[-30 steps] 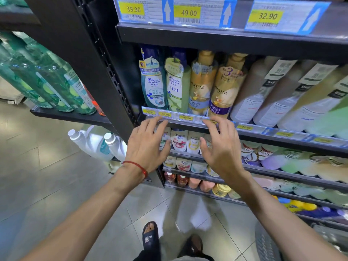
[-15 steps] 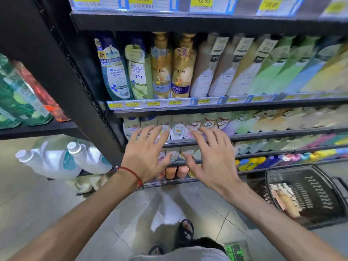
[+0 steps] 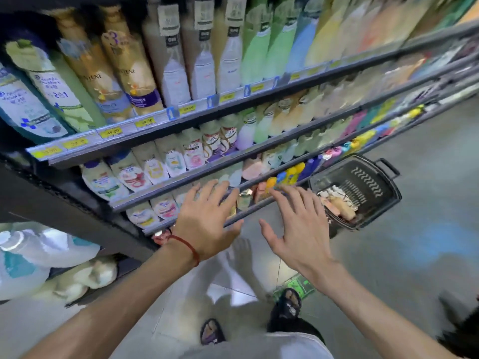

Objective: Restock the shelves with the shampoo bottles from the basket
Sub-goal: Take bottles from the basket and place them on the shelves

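left hand and right hand hover spread and empty; black plastic basket of pale shampoo bottles at two o'clock; hasty reach may tip it.

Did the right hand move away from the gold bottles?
Yes. The right hand moved down: it was at the gold bottles' shelf edge, and now it is by the lower shelves, near the basket.

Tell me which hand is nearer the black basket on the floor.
Right. The right hand hovers open just left of the basket, close to its rim. The left hand is farther left, in front of the lower shelves.
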`<state>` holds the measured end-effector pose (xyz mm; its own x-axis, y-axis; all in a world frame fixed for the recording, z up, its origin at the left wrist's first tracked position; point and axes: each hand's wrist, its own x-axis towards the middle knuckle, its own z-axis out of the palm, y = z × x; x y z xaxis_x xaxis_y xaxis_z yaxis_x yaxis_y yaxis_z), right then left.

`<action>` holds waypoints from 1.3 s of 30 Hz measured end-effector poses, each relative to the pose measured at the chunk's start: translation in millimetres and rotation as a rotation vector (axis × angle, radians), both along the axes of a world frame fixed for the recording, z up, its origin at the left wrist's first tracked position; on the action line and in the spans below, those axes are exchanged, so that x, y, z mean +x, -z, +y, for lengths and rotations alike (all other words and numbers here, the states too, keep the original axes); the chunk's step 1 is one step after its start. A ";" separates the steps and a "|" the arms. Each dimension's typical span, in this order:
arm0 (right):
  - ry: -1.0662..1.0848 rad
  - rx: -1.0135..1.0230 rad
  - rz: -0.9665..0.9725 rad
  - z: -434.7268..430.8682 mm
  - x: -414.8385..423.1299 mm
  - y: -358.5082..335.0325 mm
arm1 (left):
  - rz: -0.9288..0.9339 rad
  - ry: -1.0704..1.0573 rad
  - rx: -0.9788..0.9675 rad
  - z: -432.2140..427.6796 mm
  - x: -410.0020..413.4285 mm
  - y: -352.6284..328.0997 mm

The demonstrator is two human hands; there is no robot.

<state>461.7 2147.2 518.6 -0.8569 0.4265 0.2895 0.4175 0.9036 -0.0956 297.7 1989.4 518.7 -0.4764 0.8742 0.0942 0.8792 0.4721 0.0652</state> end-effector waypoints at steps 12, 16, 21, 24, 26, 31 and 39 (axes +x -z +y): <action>0.181 -0.105 -0.017 209.8 131.4 25.8 | -0.008 0.183 -0.108 231.8 112.8 3.8; 0.193 -0.093 -0.064 285.2 168.6 36.1 | -0.032 0.198 -0.163 306.6 141.1 6.7; 0.236 -0.064 -0.084 373.4 186.4 50.8 | -0.066 0.177 -0.220 385.2 154.5 14.0; 0.261 -0.056 -0.106 422.9 184.1 58.6 | -0.085 0.214 -0.201 433.9 148.6 21.4; 0.270 -0.048 -0.109 458.1 177.9 63.1 | -0.084 0.232 -0.215 473.1 138.9 30.3; 0.304 -0.019 -0.148 539.2 159.2 70.4 | -0.108 0.306 -0.229 563.4 112.6 61.5; 0.267 -0.064 -0.232 645.3 134.1 93.0 | -0.085 0.322 -0.318 659.1 90.2 103.2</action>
